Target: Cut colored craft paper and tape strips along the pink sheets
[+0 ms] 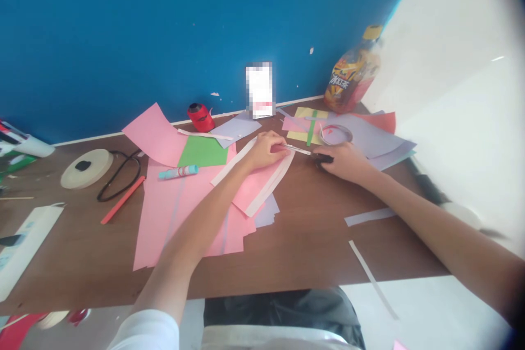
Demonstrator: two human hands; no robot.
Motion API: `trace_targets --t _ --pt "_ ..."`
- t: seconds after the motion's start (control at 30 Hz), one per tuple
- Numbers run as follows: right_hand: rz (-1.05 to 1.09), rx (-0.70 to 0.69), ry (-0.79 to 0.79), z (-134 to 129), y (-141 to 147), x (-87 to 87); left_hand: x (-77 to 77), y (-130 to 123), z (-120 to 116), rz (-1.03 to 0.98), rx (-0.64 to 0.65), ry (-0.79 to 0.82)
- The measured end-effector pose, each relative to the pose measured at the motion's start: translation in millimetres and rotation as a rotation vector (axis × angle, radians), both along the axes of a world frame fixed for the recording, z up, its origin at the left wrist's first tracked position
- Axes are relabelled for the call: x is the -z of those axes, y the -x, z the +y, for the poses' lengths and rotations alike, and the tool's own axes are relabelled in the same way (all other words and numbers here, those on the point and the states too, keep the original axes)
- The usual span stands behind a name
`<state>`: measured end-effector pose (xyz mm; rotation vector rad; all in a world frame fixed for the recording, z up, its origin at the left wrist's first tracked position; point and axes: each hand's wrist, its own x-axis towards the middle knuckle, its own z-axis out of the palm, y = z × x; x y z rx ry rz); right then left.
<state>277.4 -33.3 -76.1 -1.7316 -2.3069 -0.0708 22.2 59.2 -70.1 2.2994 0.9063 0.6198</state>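
Fingers of my left hand (266, 152) are closed on a pink sheet (259, 190) with white strips along its edges. My right hand (344, 161) is wrapped round the dark handles of a pair of scissors (299, 150), whose blades reach left to the sheet's upper edge by my left fingertips. Below and left of the held sheet lie larger pink sheets (197, 208), with a green piece (204, 151) and a light blue glue stick (179, 172) on top. Some purple paper (267, 212) shows beneath the held sheet.
At the back stand a bottle (348, 79), a red object (200, 117) and a blurred white rectangle (260, 90). Tape (336, 134) and purple sheets (369, 134) lie right. A white roll (87, 168), black cable (102, 197) and red strip (123, 200) lie left.
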Motion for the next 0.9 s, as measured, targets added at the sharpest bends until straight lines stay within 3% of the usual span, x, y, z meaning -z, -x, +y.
trace_targets --t 0.2,0.33,0.57,0.73,0.9 --pt "-0.01 0.104 0.023 -6 6 -2.8 -0.8 -1 -1 -0.043 -0.014 -0.017" --pt "-0.053 0.119 -0.063 -13 11 0.3 -1.0 -1 1 -0.033 -0.015 0.038" --pt "-0.102 0.096 -0.171 -17 11 15.3 -3.1 -1 2 -0.055 0.007 0.058" --pt "-0.055 0.065 -0.159 -17 12 11.5 -0.3 -1 2 -0.046 0.0 0.056" --pt "0.154 0.272 -0.263 -6 10 7.1 2.9 -2 0 0.046 0.034 -0.006"
